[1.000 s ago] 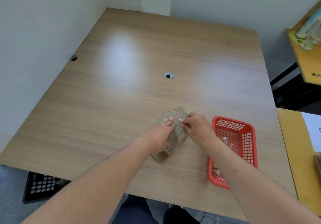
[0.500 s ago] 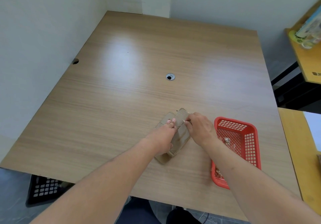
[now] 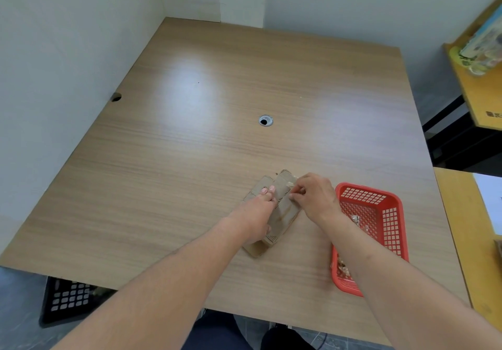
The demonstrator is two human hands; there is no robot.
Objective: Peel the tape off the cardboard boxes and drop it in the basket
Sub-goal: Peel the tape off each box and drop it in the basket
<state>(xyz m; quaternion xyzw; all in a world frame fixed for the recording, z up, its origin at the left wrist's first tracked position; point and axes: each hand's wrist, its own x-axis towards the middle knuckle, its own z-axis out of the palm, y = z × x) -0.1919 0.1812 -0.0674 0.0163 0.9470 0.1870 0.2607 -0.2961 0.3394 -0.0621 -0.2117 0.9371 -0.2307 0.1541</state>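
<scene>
Left hand [image 3: 258,211] flat, fingers straight (pressing down); right hand [image 3: 316,196] in pinching grip

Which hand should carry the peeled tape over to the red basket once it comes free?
Right. The right hand already pinches the tape and the red basket sits beside it; the left hand is pressing the cardboard box down.

I take this for an office or study room: a wood-laminate worktop [image 3: 217,137] with a round cable grommet [image 3: 265,120] and a notch at its edge [image 3: 116,96], pushed into a corner of plain white walls [image 3: 54,51], with yellow desks [image 3: 480,86] alongside on my right.
</scene>
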